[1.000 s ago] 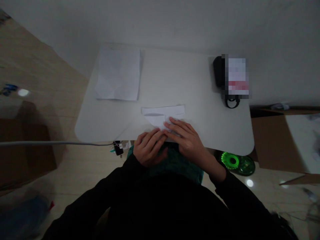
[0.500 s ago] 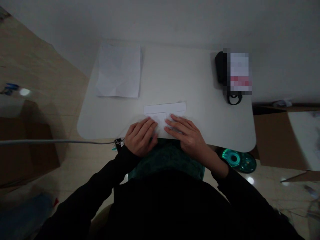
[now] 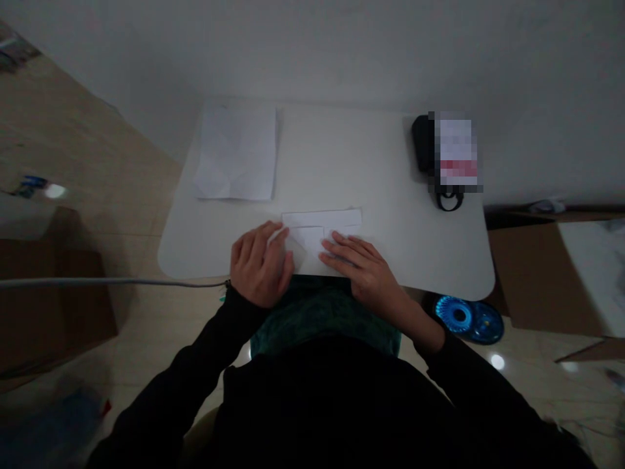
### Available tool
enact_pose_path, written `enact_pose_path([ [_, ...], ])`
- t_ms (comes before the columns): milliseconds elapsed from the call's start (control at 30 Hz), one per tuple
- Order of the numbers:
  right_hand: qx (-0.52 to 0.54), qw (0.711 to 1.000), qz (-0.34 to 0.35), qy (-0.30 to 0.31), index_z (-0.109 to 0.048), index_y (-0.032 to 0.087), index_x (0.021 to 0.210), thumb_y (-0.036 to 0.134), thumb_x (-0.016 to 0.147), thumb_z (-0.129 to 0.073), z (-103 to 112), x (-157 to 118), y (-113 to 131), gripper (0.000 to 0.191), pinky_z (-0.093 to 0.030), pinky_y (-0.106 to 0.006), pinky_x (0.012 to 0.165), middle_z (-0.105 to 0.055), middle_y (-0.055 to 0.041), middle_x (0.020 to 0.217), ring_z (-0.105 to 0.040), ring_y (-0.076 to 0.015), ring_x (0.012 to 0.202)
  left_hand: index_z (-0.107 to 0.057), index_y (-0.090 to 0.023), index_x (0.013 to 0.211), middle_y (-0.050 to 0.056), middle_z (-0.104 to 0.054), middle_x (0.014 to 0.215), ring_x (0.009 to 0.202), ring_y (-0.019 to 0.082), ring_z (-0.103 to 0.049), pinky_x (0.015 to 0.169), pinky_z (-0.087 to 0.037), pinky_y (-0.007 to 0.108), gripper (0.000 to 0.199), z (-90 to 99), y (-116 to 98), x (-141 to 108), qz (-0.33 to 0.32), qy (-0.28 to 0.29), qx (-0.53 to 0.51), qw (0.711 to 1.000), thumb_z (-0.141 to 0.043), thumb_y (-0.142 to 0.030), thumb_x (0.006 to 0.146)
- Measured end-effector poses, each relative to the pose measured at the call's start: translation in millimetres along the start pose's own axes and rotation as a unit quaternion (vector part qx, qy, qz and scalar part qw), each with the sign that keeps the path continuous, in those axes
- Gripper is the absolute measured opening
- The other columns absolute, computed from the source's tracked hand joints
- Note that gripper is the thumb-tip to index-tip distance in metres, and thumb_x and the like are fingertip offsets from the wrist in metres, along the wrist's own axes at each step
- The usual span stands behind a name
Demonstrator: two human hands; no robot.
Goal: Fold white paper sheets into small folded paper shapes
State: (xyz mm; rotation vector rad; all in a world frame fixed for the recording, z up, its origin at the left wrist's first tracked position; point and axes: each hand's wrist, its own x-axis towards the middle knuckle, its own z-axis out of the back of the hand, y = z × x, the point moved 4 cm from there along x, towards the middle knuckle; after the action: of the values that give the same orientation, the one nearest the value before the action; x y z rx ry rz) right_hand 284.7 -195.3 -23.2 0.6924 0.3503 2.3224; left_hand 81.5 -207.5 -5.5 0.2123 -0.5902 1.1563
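A folded white sheet of paper point(image 3: 322, 218) lies near the table's front edge, with a long flat strip along its far side and slanting folded edges below. My right hand point(image 3: 359, 264) lies on its right part, fingers stretched out and slightly spread, pressing the paper down. At the paper's left end is my left hand point(image 3: 261, 264), its fingers loosely bent and the thumb apart from them. Nothing shows in its grasp; whether its fingertips touch the paper's edge is hard to tell. Both hands cover parts of the folds.
On the white table point(image 3: 342, 156), white paper sheets point(image 3: 237, 153) lie at the back left. A black case point(image 3: 422, 144) with a strap stands at the back right, partly blurred out. A grey cable point(image 3: 117, 283) runs in from the left. A lit blue fan point(image 3: 459, 314) and cardboard boxes point(image 3: 541, 277) sit beyond the table.
My left hand has slid left off the paper's middle, uncovering a slanting fold. The right hand stays in place on the paper. The fan's light has turned from green to blue.
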Motion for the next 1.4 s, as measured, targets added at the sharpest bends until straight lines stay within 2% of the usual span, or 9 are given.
enact_pose_path([
  [100, -0.009, 1.0, -0.008, 0.008, -0.061, 0.019, 0.132, -0.006, 0.087, -0.038, -1, 0, 1, 0.056, -0.042, -0.045, 0.115, -0.06, -0.0062, 0.142, -0.045, -0.0192, 0.142, -0.063, -0.016, 0.116, 0.01, -0.074, 0.109, 0.107, 0.024, -0.068, 0.091, -0.051, 0.037, 0.032, -5.0, -29, -10, -0.107, -0.015, -0.062, 0.992, -0.06, -0.016, 0.084],
  [200, -0.018, 1.0, -0.008, 0.014, -0.062, 0.017, 0.131, -0.004, 0.089, -0.039, -2, 1, 2, 0.052, -0.042, -0.045, 0.115, -0.06, -0.0073, 0.142, -0.046, -0.0211, 0.142, -0.062, -0.016, 0.122, 0.011, -0.074, 0.113, 0.111, 0.025, -0.067, 0.093, -0.052, 0.037, 0.036, -11.4, -40, -18, -0.127, 0.002, -0.068, 0.99, -0.06, -0.02, 0.086],
  [567, -0.088, 0.996, -0.006, 0.021, -0.062, 0.017, 0.132, 0.002, 0.092, -0.043, -4, 3, 11, 0.047, -0.046, -0.046, 0.109, -0.061, -0.0093, 0.14, -0.053, -0.0252, 0.134, -0.062, -0.016, 0.124, 0.01, -0.069, 0.126, 0.125, 0.028, -0.06, 0.108, -0.036, 0.045, 0.035, -7.3, -6, 6, -0.041, 0.027, 0.028, 0.998, -0.057, -0.023, 0.09],
  [700, -0.155, 0.985, -0.065, 0.032, -0.061, 0.009, 0.133, 0.011, 0.095, -0.046, -12, 18, 30, 0.04, -0.054, -0.048, 0.095, -0.063, -0.0184, 0.135, -0.059, -0.0319, 0.121, -0.059, -0.017, 0.127, 0.009, -0.07, 0.125, 0.116, 0.028, -0.063, 0.104, -0.031, 0.047, 0.038, -4.7, -22, 11, 0.013, 0.001, 0.043, 0.999, -0.057, -0.022, 0.09],
  [867, -0.158, 0.97, -0.158, 0.095, -0.063, 0.002, 0.123, 0.005, 0.091, -0.044, -6, 44, 36, 0.038, -0.058, -0.048, 0.086, -0.062, -0.0272, 0.132, -0.061, -0.0335, 0.109, -0.047, -0.01, 0.14, 0.015, -0.07, 0.123, 0.11, 0.024, -0.066, 0.095, -0.039, 0.039, 0.05, -15.6, -52, 4, -0.003, 0.021, -0.054, 0.998, -0.049, -0.028, 0.093],
  [1000, -0.056, 0.984, -0.085, 0.149, -0.069, 0.006, 0.112, 0.002, 0.088, -0.041, 18, 60, 7, 0.037, -0.05, -0.046, 0.101, -0.07, -0.0194, 0.119, -0.062, -0.0284, 0.111, -0.041, -0.007, 0.145, 0.019, -0.062, 0.134, 0.124, 0.029, -0.059, 0.102, -0.037, 0.042, 0.062, -25.8, -54, 6, 0.004, 0.071, -0.044, 0.997, -0.048, -0.041, 0.095],
  [1100, -0.02, 0.985, -0.033, 0.17, -0.071, 0.015, 0.113, 0.001, 0.086, -0.041, 37, 67, -35, 0.042, -0.041, -0.051, 0.107, -0.065, -0.012, 0.134, -0.054, -0.0289, 0.127, -0.047, -0.013, 0.145, 0.019, -0.056, 0.142, 0.133, 0.032, -0.052, 0.107, -0.035, 0.045, 0.066, -28.9, -48, 12, 0.0, 0.107, -0.028, 0.994, -0.052, -0.053, 0.092],
  [1233, 0.018, 0.975, 0.015, 0.22, -0.056, 0.023, 0.137, -0.007, 0.075, -0.04, 46, 67, -82, 0.071, -0.031, -0.05, 0.113, -0.054, -0.0059, 0.148, -0.046, -0.0232, 0.14, -0.053, -0.017, 0.14, 0.019, -0.052, 0.146, 0.14, 0.034, -0.045, 0.116, -0.028, 0.051, 0.072, -31.2, -39, 22, 0.022, 0.125, -0.032, 0.991, -0.053, -0.065, 0.087],
  [1400, 0.023, 0.978, 0.049, 0.202, -0.041, 0.018, 0.149, 0.003, 0.081, -0.046, 50, 66, -86, 0.07, -0.035, -0.048, 0.107, -0.058, -0.0115, 0.143, -0.059, -0.0255, 0.121, -0.057, -0.015, 0.132, 0.018, -0.054, 0.144, 0.139, 0.036, -0.045, 0.118, -0.024, 0.056, 0.071, -36.8, -30, 35, 0.049, 0.097, -0.029, 0.994, -0.056, -0.067, 0.084],
])
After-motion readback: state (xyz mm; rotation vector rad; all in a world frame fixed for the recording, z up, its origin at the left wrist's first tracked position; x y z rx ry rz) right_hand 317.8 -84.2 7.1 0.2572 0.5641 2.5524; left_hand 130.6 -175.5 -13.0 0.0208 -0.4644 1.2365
